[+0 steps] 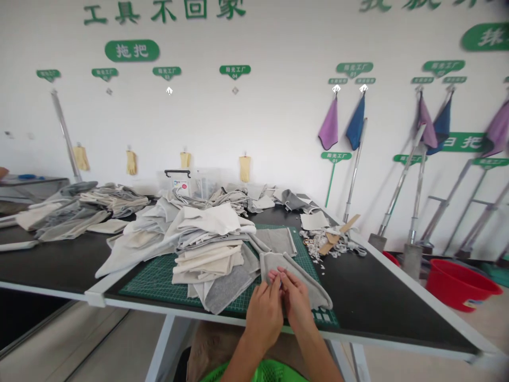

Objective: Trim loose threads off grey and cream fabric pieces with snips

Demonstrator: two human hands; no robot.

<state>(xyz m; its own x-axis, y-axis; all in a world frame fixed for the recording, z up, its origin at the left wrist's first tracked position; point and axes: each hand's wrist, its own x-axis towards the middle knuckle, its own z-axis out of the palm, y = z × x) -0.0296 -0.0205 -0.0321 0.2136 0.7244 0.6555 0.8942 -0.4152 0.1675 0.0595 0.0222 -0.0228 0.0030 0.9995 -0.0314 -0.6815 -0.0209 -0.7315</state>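
Observation:
My left hand (264,313) and my right hand (297,298) meet at the front edge of the table, fingertips pinched together. Whatever lies between the fingertips is too small and covered to make out. Just behind and beneath them is a light grey piece of sewn cloth (308,280), with a folded edge, lying across the green cutting mat (151,284). Left of my hands rises a tall, loose pile of white, cream and grey cloth pieces (212,239). Another flat grey cloth piece (278,240) rests on the mat behind.
White scraps (318,246), brown cardboard strips (338,233) and scissors (358,248) lie right of the mat. More cloth heaps (71,209) cover the left side, and a clear plastic box (199,183) stands behind. A red bucket (461,286) is on the floor at right.

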